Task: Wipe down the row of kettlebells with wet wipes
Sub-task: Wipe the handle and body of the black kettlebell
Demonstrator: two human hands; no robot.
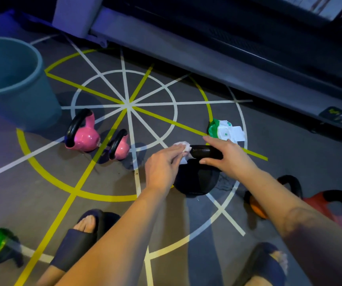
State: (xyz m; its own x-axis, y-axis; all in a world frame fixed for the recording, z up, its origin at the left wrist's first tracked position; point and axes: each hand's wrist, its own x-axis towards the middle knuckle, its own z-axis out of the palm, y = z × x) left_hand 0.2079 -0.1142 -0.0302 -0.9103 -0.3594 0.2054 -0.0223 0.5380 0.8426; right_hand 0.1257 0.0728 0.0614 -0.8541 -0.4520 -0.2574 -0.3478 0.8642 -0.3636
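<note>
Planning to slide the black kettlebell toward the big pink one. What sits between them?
Head view: the smaller pink kettlebell stands between the big pink kettlebell and the black kettlebell; the left hand, holding a wipe, is beside the black one.

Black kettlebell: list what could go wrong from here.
1. The right hand grips the kettlebell by its handle while the left hand rubs that handle with a wipe. A wet handle could slip, and the weight might tip toward the bare toes in open sandals.
2. The pack seems to lie open on the floor, so its wipes may dry out.
</note>
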